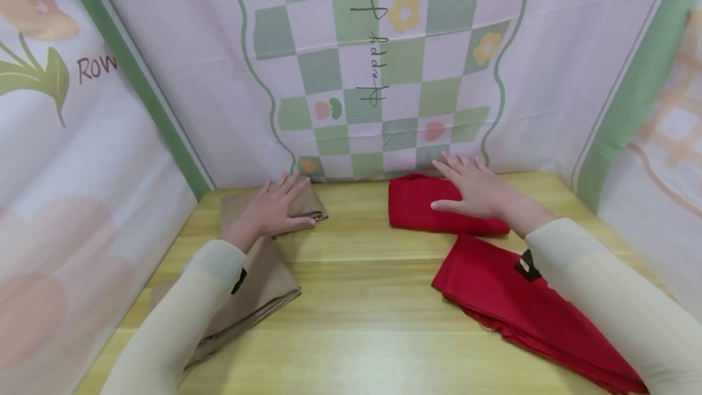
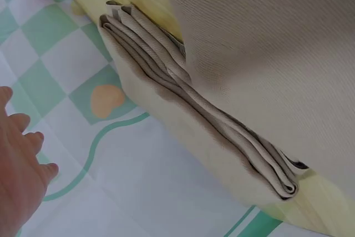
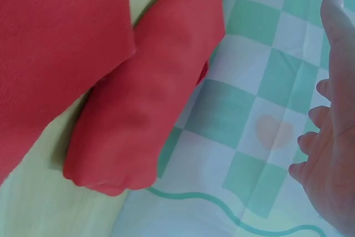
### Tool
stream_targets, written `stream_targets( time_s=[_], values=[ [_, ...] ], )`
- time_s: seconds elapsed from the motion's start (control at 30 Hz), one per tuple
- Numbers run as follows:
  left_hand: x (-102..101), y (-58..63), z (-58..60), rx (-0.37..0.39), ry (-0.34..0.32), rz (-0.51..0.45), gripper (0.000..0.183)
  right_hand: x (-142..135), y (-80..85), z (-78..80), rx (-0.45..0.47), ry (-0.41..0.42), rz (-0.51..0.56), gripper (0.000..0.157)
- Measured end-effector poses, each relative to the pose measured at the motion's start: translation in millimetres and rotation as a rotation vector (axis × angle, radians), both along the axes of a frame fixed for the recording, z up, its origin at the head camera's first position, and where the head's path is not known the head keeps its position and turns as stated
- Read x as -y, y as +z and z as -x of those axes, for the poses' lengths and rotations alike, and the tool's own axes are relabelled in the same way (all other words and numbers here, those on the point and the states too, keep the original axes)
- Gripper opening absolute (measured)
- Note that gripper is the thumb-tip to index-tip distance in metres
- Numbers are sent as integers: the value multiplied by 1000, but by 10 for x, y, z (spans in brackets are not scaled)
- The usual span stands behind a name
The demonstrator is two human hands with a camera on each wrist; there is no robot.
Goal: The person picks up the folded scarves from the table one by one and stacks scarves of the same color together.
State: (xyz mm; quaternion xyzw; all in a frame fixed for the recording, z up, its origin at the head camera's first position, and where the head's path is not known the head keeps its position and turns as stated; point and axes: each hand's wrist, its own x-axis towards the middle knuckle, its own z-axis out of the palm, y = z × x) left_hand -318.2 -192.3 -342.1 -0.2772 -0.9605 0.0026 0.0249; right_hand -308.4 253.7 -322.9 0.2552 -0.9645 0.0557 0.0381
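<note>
We're prob. at the placing/neatening step: a folded tan cloth lies near the desk's far-left corner, a folded red cloth by the far edge toward the right, w/ a larger tan cloth and larger red cloth nearer us. Our L hand & R hand are over the far pair, fingers straight & spread, gripping nothing; can't tell re contact. Next move, we'd guess, calls for pinching the nearer pair.

Tan cloths, red cloths on yellowish table

A checkered curtain hangs behind a table.
</note>
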Motion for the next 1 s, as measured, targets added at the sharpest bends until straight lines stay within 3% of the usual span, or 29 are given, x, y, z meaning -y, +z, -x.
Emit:
stream_targets(
  time_s=[0.37,0.57,0.83,1.0],
  values=[
    [129,49,-106,-64,-51,-35,90,182,147,-159,6,10,54,94],
    [302,43,-194,-115,-45,-56,88,337,77,-195,-36,42,133,88],
    [552,-42,-315,-191,-54,-158,82,583,15,-288,-76,109,221,79],
    [710,-72,-422,-177,-20,-186,79,741,-46,-322,-90,138,254,73]
  ],
)
